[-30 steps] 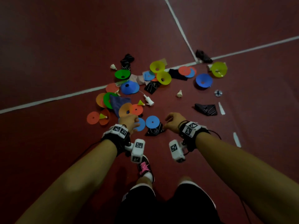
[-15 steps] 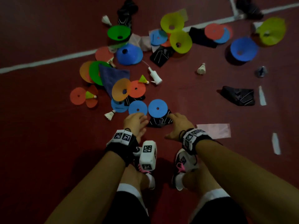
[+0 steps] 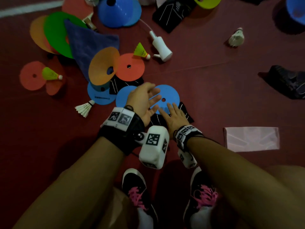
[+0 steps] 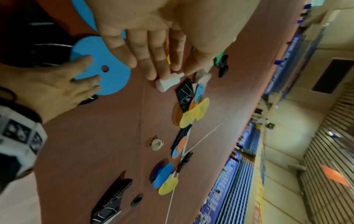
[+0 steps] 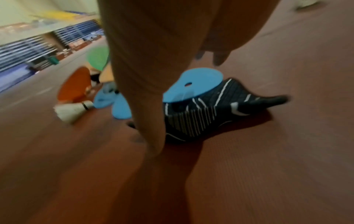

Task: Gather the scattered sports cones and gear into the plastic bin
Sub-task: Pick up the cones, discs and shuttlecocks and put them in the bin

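My left hand (image 3: 142, 100) is spread wide, fingers straight, hovering over the left part of a flat blue disc (image 3: 170, 96) and gripping nothing. My right hand (image 3: 175, 117) is flat as well, its fingertips (image 4: 90, 79) resting on the near rim of that same disc, and it holds nothing either. The disc lies partly on a black striped cloth (image 5: 203, 118) on the red floor (image 3: 214, 100); from the right wrist view the disc sits propped on the cloth, one edge raised.

Just left of my left hand I see a second blue disc (image 3: 121, 97), and past it a third with dark print (image 3: 99, 98). A white shuttlecock (image 3: 85, 108) lies on the floor close to these. Farther out, an orange cone (image 3: 103, 66) leans over the third blue disc, with a red disc (image 3: 130, 67) touching its right side and a yellow-green shuttlecock (image 3: 141, 51) at the far rim of the red one. A white bottle (image 3: 160, 46) lies on its side just right of that. A navy towel (image 3: 87, 43) spreads over a green disc (image 3: 56, 33) towards the far left. A pale pink sheet (image 3: 251, 139) lies well to the right of my right wrist. I cannot find the plastic bin in any view.
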### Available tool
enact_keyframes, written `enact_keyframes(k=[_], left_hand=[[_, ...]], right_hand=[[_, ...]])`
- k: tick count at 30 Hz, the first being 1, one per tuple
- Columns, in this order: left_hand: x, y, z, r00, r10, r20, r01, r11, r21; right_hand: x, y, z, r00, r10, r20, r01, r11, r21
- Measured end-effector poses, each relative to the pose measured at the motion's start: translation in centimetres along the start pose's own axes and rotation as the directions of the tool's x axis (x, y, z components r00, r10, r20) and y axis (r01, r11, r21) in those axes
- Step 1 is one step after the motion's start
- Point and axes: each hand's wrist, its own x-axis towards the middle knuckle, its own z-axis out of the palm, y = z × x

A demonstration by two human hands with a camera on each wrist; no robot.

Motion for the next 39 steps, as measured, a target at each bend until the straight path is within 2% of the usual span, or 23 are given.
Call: enact_keyframes(k=[3, 6, 10, 13, 15, 16, 19, 21, 23, 25, 26, 28, 30, 32, 33, 34, 35, 36, 37, 38, 39], left_hand=[[1.0, 1.7, 0.9, 0.985, 0.137, 0.103, -0.143, 0.989, 0.050], [1.2, 3.2, 1.6, 0.957, 0.233, 0.175, -0.252, 0.962, 0.099], [1.7, 3.7, 1.8, 0.961, 0.204, 0.187, -0.224, 0.970, 0.097], [1.8, 3.5, 2.3, 0.958, 0.224, 0.178, -0.244, 0.965, 0.100], [2.5, 3.4, 2.2, 0.946, 0.290, 0.146, -0.312, 0.936, 0.165], [2.8, 3.4, 2.2, 0.935, 0.330, 0.132, -0.351, 0.914, 0.204], [4.0, 4.0, 1.7, 0.894, 0.437, 0.099, -0.446, 0.847, 0.290], [4.7, 4.3, 1.1, 0.853, 0.508, 0.118, -0.513, 0.777, 0.365], [5.1, 4.1, 0.9, 0.823, 0.523, 0.222, -0.555, 0.659, 0.507], [5.5, 3.1, 0.9, 0.835, 0.430, 0.344, -0.537, 0.493, 0.685], [5.5, 2.6, 1.0, 0.855, 0.357, 0.376, -0.507, 0.422, 0.751], [5.3, 1.8, 1.2, 0.872, 0.258, 0.415, -0.485, 0.352, 0.800], [5.1, 1.5, 1.5, 0.831, 0.285, 0.479, -0.555, 0.362, 0.749], [5.1, 1.2, 2.0, 0.754, 0.335, 0.566, -0.657, 0.387, 0.647], [4.9, 1.0, 2.3, 0.717, 0.362, 0.596, -0.697, 0.400, 0.595], [4.5, 0.6, 2.8, 0.696, 0.380, 0.609, -0.717, 0.403, 0.568], [4.4, 0.1, 3.2, 0.681, 0.406, 0.609, -0.732, 0.390, 0.558], [4.2, -0.2, 3.4, 0.669, 0.431, 0.605, -0.743, 0.366, 0.560], [4.1, -0.7, 4.0, 0.656, 0.441, 0.612, -0.754, 0.339, 0.563], [4.1, -0.9, 4.2, 0.648, 0.450, 0.615, -0.760, 0.319, 0.567], [4.2, -1.1, 4.6, 0.642, 0.448, 0.622, -0.764, 0.307, 0.567]], right_hand=[[3.7, 0.8, 1.6, 1.000, 0.009, -0.009, -0.010, 0.996, -0.088], [5.5, 1.7, 2.4, 0.998, 0.011, 0.056, -0.006, 0.996, -0.085], [5.1, 1.8, 1.6, 0.998, -0.038, -0.056, 0.038, 0.999, -0.015], [4.8, 1.0, -0.7, 0.989, 0.138, -0.051, -0.127, 0.976, 0.177], [5.2, 0.9, -2.2, 0.955, 0.289, -0.071, -0.231, 0.872, 0.431], [5.3, 1.0, -3.1, 0.930, 0.359, -0.080, -0.249, 0.776, 0.580], [5.0, 1.2, -6.5, 0.850, 0.518, -0.097, -0.124, 0.375, 0.919], [4.2, 1.1, -9.2, 0.811, 0.578, -0.094, 0.024, 0.127, 0.992], [3.3, 0.9, -11.9, 0.798, 0.593, -0.111, 0.151, -0.018, 0.988], [2.2, 0.2, -14.1, 0.817, 0.556, -0.150, 0.267, -0.135, 0.954], [1.5, -0.2, -15.0, 0.838, 0.515, -0.180, 0.311, -0.179, 0.933], [-0.1, -1.0, -16.3, 0.875, 0.433, -0.215, 0.337, -0.229, 0.913], [-1.3, -1.2, -16.7, 0.904, 0.372, -0.211, 0.303, -0.209, 0.930], [-2.2, -0.8, -16.6, 0.936, 0.311, -0.164, 0.236, -0.212, 0.948], [-2.4, -0.5, -16.4, 0.949, 0.290, -0.124, 0.206, -0.272, 0.940], [-2.7, -0.1, -15.9, 0.949, 0.299, -0.101, 0.215, -0.380, 0.900], [-2.9, 0.4, -15.4, 0.940, 0.332, -0.083, 0.244, -0.481, 0.842], [-2.7, 1.0, -14.7, 0.915, 0.401, -0.037, 0.262, -0.522, 0.812], [-2.9, 2.2, -13.7, 0.869, 0.494, 0.020, 0.260, -0.492, 0.831], [-3.1, 3.2, -12.6, 0.795, 0.603, 0.075, 0.217, -0.397, 0.892], [-3.5, 4.6, -11.0, 0.698, 0.708, 0.107, 0.138, -0.279, 0.950]])
